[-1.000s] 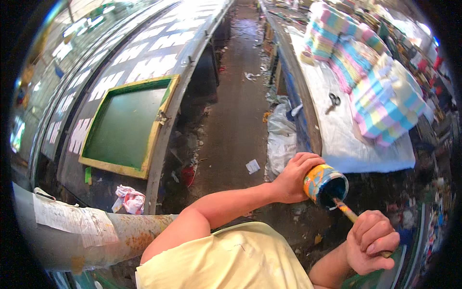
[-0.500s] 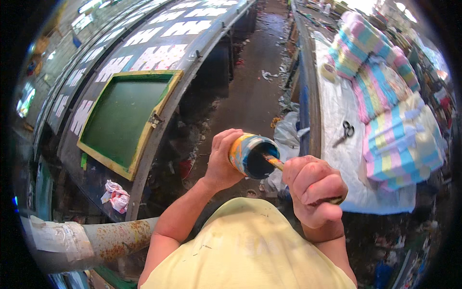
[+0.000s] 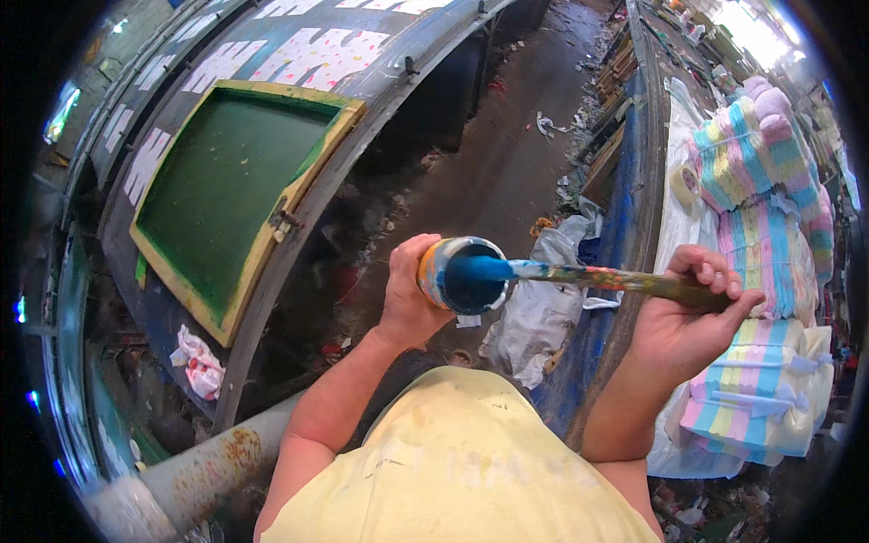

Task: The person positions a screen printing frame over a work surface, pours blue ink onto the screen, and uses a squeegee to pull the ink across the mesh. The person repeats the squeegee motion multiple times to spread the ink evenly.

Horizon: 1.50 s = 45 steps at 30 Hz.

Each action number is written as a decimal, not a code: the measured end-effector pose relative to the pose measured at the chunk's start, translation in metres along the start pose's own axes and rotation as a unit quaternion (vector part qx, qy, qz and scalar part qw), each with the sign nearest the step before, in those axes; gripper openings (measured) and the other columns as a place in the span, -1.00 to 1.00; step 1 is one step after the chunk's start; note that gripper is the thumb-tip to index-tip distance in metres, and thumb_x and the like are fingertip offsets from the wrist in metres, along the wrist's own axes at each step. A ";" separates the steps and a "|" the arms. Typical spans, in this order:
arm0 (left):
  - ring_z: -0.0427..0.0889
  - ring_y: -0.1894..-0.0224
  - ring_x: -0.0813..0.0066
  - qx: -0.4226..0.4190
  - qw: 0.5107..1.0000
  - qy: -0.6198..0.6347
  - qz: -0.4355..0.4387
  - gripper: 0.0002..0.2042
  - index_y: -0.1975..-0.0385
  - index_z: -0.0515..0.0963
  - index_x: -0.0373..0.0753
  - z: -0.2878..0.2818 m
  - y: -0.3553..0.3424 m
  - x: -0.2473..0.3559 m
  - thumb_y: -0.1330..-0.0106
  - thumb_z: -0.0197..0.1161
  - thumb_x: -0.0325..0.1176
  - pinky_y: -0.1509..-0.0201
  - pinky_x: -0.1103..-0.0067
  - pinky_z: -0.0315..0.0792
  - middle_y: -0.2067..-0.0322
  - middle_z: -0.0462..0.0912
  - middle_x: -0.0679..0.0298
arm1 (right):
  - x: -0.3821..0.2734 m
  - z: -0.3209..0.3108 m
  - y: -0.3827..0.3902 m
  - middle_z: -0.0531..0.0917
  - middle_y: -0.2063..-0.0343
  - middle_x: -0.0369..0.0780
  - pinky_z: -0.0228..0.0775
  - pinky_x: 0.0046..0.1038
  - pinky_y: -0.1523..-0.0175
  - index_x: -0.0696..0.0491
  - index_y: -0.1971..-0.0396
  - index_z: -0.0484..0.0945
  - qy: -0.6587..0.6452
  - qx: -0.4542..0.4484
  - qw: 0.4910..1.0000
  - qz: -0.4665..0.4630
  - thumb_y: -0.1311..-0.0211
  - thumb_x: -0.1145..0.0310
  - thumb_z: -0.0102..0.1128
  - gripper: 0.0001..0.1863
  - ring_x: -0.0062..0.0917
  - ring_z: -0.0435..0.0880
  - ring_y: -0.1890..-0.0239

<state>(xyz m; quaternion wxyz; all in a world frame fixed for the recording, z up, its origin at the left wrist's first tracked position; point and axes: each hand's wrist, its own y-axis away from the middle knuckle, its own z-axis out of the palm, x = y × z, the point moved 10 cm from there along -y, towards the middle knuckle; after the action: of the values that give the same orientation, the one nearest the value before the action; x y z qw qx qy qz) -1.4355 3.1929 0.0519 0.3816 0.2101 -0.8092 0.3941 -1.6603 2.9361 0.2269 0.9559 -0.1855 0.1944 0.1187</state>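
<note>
Container: round, open-topped can with a paint-smeared outer wall, orange-yellow toward the left hand, blue and whitish near the mouth. Rim pale, streaked with blue; interior dark blue, shading almost to black. Depth of contents not readable. Can is tilted, mouth turned up toward the camera, held in mid-air in front of the pale yellow cloth shirt, above the brown, littered floor.

Left grip: closed around the can's left side, fingers on the far side, lower part of the hand near the wearer.

Tool: long, narrow, paint-crusted stick, roughly level across the view. Can end is thickly coated bright blue, looking wet; next a light blue and white stretch, then red, orange and green flecks, then dull olive-brown toward the right hand. Coated end overlaps the can's opening; whether it sits above or below the rim, cannot tell.

Right grip: closed on the stick's outer end, pinched between thumb and fingers.
</note>
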 end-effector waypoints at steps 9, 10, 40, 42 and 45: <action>0.51 -0.38 0.00 0.024 0.998 0.051 -0.033 -0.01 -0.41 0.40 -0.09 -0.014 -0.111 -0.087 0.14 0.79 -0.56 -0.50 0.20 0.45 -0.30 0.54 0.13 | 0.050 0.064 -0.104 0.42 0.38 -0.28 0.50 -0.24 -0.19 0.02 0.41 0.47 0.011 -0.072 0.997 -0.018 -0.75 0.03 0.20 -0.53 -0.44 0.45 0.24; 0.51 -0.37 -0.01 0.019 0.998 0.060 -0.030 -0.02 -0.40 0.41 -0.09 -0.015 -0.125 -0.092 0.13 0.77 -0.57 -0.50 0.19 0.45 -0.30 0.54 0.13 | 0.057 0.071 -0.111 0.41 0.38 -0.28 0.49 -0.25 -0.18 0.02 0.41 0.47 0.008 -0.078 0.997 -0.019 -0.74 0.03 0.20 -0.53 -0.45 0.44 0.23; 0.59 -0.36 0.13 -0.013 0.998 0.033 0.050 -0.02 -0.44 0.38 -0.16 0.213 -0.538 -0.163 0.00 0.89 -0.35 -0.52 0.30 0.48 -0.29 0.53 0.10 | 0.313 0.059 -0.473 0.49 0.61 -0.29 0.26 -0.36 0.45 0.09 0.45 0.47 0.090 -0.359 0.929 0.026 -0.66 -0.44 -0.09 -0.19 -0.48 0.41 0.63; 0.59 -0.36 0.13 -0.006 0.998 0.024 0.060 -0.03 -0.44 0.38 -0.16 0.227 -0.570 -0.163 -0.01 0.88 -0.36 -0.51 0.31 0.48 -0.28 0.54 0.09 | 0.325 0.062 -0.488 0.49 0.62 -0.28 0.27 -0.36 0.46 0.09 0.46 0.47 0.064 -0.390 0.917 0.048 -0.65 -0.46 -0.09 -0.17 -0.46 0.43 0.63; 0.59 -0.35 0.14 -0.017 0.997 0.029 0.074 -0.04 -0.44 0.38 -0.16 0.243 -0.607 -0.168 -0.02 0.87 -0.36 -0.50 0.31 0.49 -0.28 0.54 0.10 | 0.336 0.060 -0.518 0.50 0.62 -0.29 0.35 -0.36 0.44 0.07 0.46 0.47 0.090 -0.466 0.871 0.122 -0.62 -0.48 -0.09 -0.17 -0.45 0.48 0.63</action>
<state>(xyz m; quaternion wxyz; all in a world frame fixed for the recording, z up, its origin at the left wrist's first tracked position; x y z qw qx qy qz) -1.0524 2.6408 0.1137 0.3783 0.1315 -0.8176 0.4137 -1.1845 2.5444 0.2985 0.7145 -0.5945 0.2230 0.2937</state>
